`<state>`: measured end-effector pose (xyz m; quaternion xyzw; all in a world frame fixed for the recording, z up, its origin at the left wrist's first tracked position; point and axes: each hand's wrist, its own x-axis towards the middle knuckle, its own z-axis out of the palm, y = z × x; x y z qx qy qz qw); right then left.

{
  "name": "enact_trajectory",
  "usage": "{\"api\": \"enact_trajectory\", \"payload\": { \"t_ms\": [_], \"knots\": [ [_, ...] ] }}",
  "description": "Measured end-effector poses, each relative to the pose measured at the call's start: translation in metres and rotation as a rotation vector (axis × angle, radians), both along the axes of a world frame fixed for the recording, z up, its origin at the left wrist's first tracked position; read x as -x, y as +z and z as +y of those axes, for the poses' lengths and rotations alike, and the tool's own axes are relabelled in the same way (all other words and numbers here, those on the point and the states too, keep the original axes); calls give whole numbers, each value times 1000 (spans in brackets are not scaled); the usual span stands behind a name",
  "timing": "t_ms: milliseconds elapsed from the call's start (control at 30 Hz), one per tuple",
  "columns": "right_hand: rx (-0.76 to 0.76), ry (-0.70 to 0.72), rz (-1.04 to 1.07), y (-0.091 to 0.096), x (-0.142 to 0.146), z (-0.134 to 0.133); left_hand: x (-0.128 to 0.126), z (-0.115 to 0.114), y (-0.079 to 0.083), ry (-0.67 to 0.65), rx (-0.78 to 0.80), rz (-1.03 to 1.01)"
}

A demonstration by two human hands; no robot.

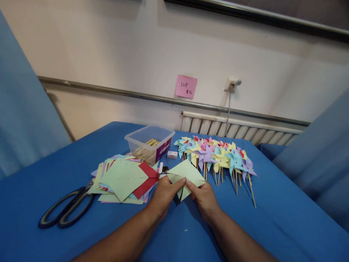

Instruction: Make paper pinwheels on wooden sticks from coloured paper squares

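A pale green paper square (187,169) with slits cut in from its corners is held up between both hands, over the blue cloth. My left hand (163,193) pinches its left side, thumb on top near the slit. Opposite it, my right hand (205,196) grips the lower right part, its thumb close to the other thumb. Both hands are closed on the paper; most fingers are hidden beneath it. Left of my hands lies a messy stack of coloured paper squares (122,178), with green and red sheets uppermost. Large dark-handled scissors (77,200) lie at the stack's left, blades hidden under it.
Behind the stack stands a clear plastic box (136,140) holding wooden sticks (148,147). A small white box (172,155) sits beside it. Many finished paper pinwheels (215,156) on sticks lie at the right. A blue cloth (245,225) covers the table.
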<state>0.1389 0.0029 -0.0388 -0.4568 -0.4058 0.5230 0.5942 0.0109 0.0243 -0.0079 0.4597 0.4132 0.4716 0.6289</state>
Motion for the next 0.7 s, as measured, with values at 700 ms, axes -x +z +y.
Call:
{"api": "enact_trajectory", "payload": {
  "t_ms": [700],
  "knots": [
    [12, 7, 239, 3, -9, 1, 15, 12, 19, 60, -123, 378]
  ]
}}
